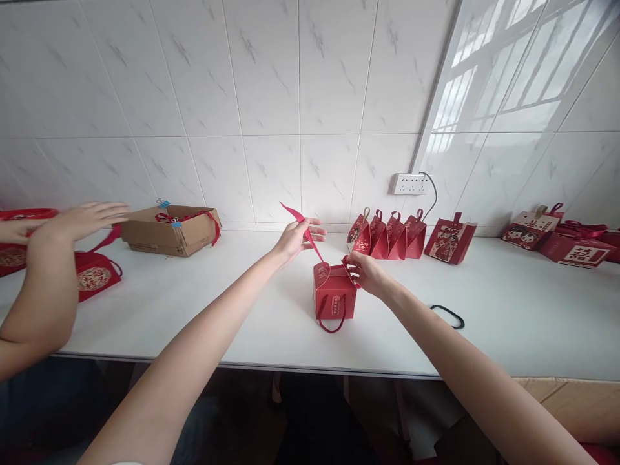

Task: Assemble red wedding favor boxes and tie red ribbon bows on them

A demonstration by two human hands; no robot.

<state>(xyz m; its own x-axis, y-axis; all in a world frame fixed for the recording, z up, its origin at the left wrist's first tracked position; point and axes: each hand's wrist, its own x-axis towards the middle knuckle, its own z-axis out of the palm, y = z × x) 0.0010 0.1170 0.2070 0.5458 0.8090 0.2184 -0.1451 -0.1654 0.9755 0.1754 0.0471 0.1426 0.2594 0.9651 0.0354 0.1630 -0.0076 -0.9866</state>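
Note:
A small red gift box [334,297] with gold print stands on the white table, a twisted cord handle hanging down its front. From a rounded flap at its top left, a red ribbon [317,250] runs up to my left hand [299,237]. That hand pinches the ribbon between thumb and finger, the other fingers stretched out, and the ribbon's free end points up and left. My right hand [367,272] is closed at the box's top right edge, gripping it there. Its fingers partly hide that side, and whether ribbon is also in them is unclear.
At left, another person's hand [92,216] is above red boxes [99,274]. A cardboard box [159,242] with ribbons stands behind. Finished-looking red boxes [396,239] line the wall, with more boxes [571,248] far right. A black loop [450,316] lies right; a power strip [411,184] is on the wall.

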